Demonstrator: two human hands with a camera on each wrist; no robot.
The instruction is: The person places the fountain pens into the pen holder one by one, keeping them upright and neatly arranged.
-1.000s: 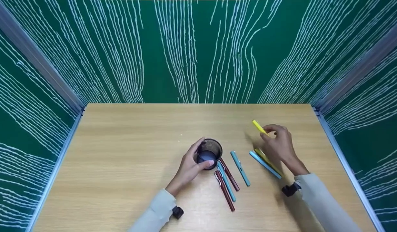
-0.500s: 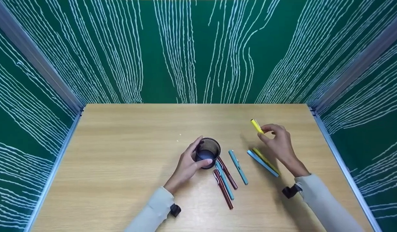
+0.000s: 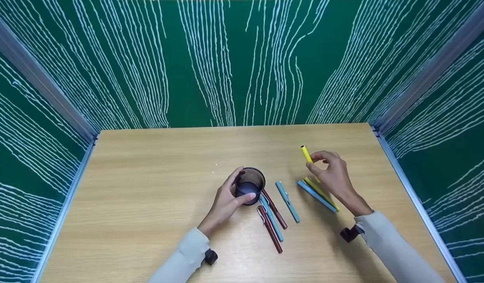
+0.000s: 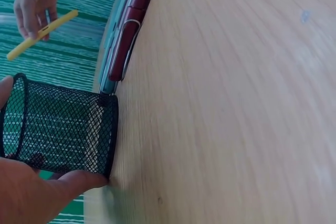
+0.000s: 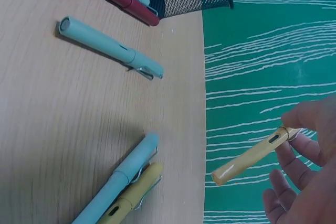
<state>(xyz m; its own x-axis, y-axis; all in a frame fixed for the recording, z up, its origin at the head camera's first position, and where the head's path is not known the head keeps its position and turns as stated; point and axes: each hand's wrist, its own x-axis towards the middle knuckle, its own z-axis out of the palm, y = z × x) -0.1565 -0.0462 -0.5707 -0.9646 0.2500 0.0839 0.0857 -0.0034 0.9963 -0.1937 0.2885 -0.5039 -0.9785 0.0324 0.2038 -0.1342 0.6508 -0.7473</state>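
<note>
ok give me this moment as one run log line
left grip: holds mesh cup | right grip: pinches yellow pen, raised | on table: red pens, blue pens, second yellow pen

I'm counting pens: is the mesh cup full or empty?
Empty: the head view looks down into the mesh cup and shows its bare bottom.

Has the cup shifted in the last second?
No, not visibly. In the head view, the cup keeps its gap from the lone teal pen on the table.
</note>
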